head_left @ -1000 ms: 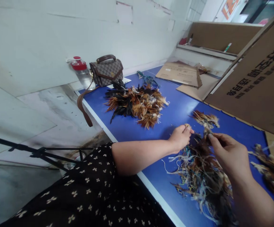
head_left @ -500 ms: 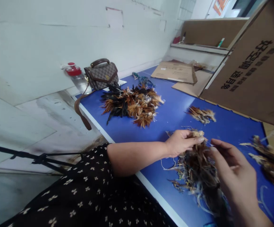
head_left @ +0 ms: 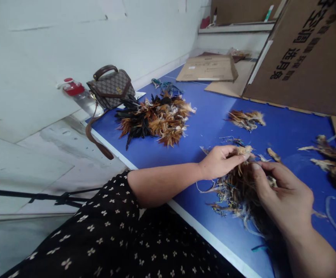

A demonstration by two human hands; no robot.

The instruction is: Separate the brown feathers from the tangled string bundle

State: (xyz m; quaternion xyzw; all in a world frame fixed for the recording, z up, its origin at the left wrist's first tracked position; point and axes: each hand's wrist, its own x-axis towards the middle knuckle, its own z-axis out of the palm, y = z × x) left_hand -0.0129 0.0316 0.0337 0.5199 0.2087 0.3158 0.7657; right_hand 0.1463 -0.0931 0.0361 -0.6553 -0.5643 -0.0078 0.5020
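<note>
My left hand [head_left: 220, 161] pinches the pale ends of a small feather bundle [head_left: 243, 150] over a tangled heap of brown feathers and strings [head_left: 237, 195] on the blue table [head_left: 211, 123]. Just to the right, my right hand [head_left: 280, 193] is closed around feathers from the same heap, thumb touching the bundle. A small sorted feather bunch [head_left: 246, 118] lies farther back on the table. A large pile of orange and black feathers [head_left: 153, 119] sits at the back left.
A brown patterned handbag [head_left: 110, 88] and a red-capped water bottle [head_left: 79, 96] stand at the table's far left corner. Cardboard boxes [head_left: 307, 58] and flat cardboard [head_left: 208, 68] line the back right. More feathers [head_left: 334, 162] lie at the right edge.
The small feather bunch was laid down farther back on the table. Both hands returned to the heap and took hold of another bundle. The view shifted left and down.
</note>
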